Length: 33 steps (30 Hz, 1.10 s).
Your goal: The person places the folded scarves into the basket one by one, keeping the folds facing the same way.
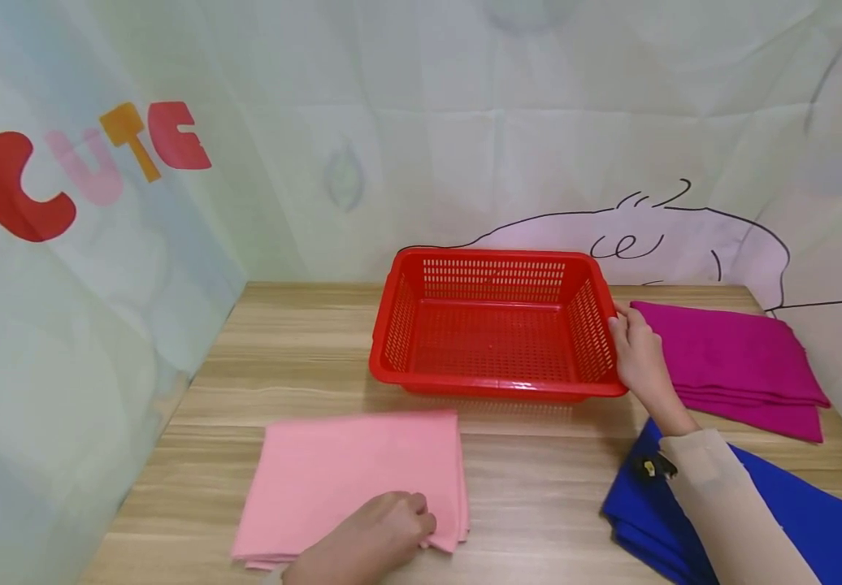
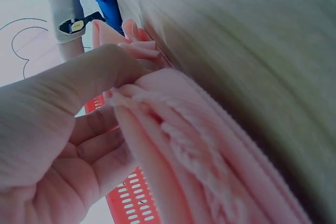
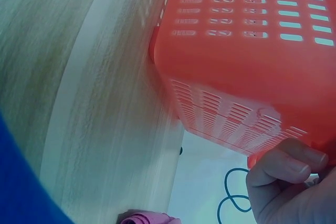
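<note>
A folded pink cloth (image 1: 355, 463) lies on the near left of the table. My left hand (image 1: 384, 528) is at its near right corner; in the left wrist view the thumb and fingers pinch the layered edge of the pink cloth (image 2: 178, 129). At the middle back sits a red perforated plastic basket (image 1: 494, 386) with nothing inside. My right hand (image 1: 640, 349) grips the right rim of the basket. From the right wrist view, curled fingers (image 3: 286, 163) show at the rim of the red basket (image 3: 226, 66).
A folded magenta cloth (image 1: 735, 357) lies right of the basket. Nearer, a folded blue cloth (image 1: 801, 504) lies partly under the right forearm. A printed fabric backdrop (image 1: 362, 162) hangs behind and to the left of the wooden table (image 1: 275, 349).
</note>
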Available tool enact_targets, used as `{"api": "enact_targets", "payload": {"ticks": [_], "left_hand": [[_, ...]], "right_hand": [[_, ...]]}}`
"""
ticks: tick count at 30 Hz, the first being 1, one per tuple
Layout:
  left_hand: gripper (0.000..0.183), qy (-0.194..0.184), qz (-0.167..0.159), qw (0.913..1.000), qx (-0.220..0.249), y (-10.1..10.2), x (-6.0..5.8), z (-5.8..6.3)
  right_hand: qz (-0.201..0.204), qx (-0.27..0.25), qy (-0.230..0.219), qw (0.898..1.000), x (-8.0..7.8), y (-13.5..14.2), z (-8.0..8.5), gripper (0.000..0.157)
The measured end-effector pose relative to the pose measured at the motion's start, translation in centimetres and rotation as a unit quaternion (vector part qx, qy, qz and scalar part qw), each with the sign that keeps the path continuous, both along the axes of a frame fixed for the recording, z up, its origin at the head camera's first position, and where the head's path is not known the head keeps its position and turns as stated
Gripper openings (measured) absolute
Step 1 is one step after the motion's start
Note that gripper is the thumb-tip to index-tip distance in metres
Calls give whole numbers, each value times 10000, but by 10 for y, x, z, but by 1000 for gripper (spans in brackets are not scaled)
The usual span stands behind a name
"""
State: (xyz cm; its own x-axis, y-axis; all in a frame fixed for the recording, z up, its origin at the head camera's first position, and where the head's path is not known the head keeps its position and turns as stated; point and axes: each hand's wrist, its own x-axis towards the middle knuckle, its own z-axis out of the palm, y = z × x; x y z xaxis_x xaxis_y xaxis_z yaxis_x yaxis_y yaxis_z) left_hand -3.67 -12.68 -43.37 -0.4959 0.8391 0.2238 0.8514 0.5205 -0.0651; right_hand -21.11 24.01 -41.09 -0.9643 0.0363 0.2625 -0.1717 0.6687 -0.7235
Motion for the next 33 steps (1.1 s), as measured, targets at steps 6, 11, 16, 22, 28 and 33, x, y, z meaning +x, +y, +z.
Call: {"api": "enact_targets", "payload": {"ticks": [6,11,16,22,28,33], "left_hand": [[25,103,-102,9998,-102,5,-1,-1],[24,220,-194,9994,-179,8,-2,-1],[23,198,-229,9991,-302,12,-2,0],[22,153,-284,9990,-305,17,-3,0],[22,118,-321,9988,-365,21,-3,1],[22,119,-322,9984,-457,24,-3,1]], "right_hand": [[-39,-30,-67,10000,0,0,0,46],[-101,-18,-27,9999,0,0,-1,45],[-161,-8,-6,9999,-1,0,-1,44],[-177,-22,0,9998,-1,0,-1,43],[-120,-66,-50,9999,0,0,-1,45],[-74,-93,-89,9999,0,0,-1,46]]}}
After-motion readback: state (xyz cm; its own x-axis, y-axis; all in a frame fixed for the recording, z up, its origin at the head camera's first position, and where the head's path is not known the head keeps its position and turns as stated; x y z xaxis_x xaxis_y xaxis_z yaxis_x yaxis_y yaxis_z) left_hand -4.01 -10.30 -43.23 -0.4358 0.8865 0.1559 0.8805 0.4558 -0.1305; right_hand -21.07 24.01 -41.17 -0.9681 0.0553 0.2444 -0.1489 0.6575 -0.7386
